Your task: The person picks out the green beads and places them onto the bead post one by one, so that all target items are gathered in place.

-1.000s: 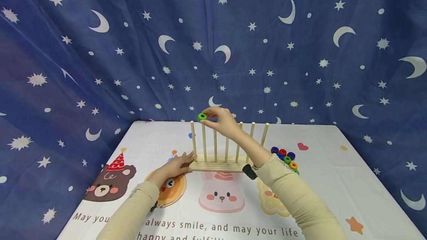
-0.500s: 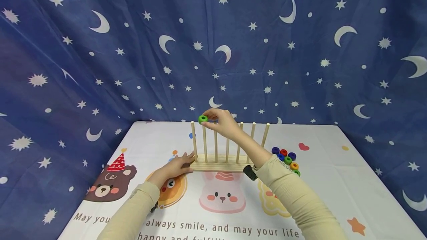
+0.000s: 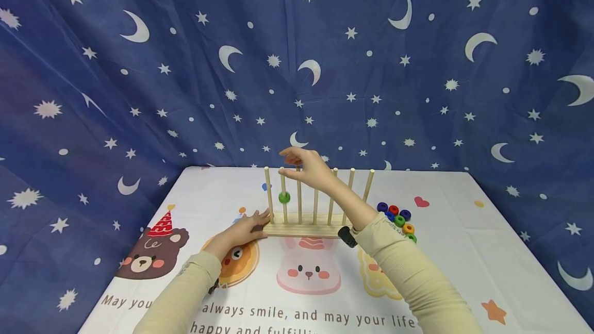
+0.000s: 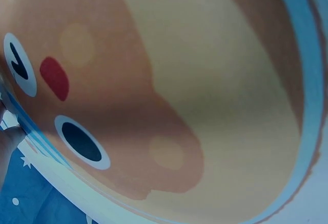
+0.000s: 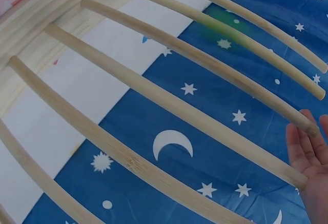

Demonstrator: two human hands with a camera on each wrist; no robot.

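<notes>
A wooden rack with several upright pegs stands mid-table in the head view. A green bead is around the second peg from the left, partway down; in the right wrist view it is a green blur. My right hand is above the bead, near the peg tops, thumb and fingers apart, holding nothing. Its fingers show beside the peg tips in the right wrist view. My left hand touches the left end of the rack's base with fairly straight, spread fingers. Only a bit of that hand shows in the left wrist view.
Right of the rack lie several loose beads: blue, green, an orange one and a red one. The white printed tablecloth carries cartoon figures and lettering. A blue starry curtain hangs behind and at the left.
My right hand has let go of the green bead, which has dropped from the top of the second peg to about midway down it. The left hand stays at the rack's end.
</notes>
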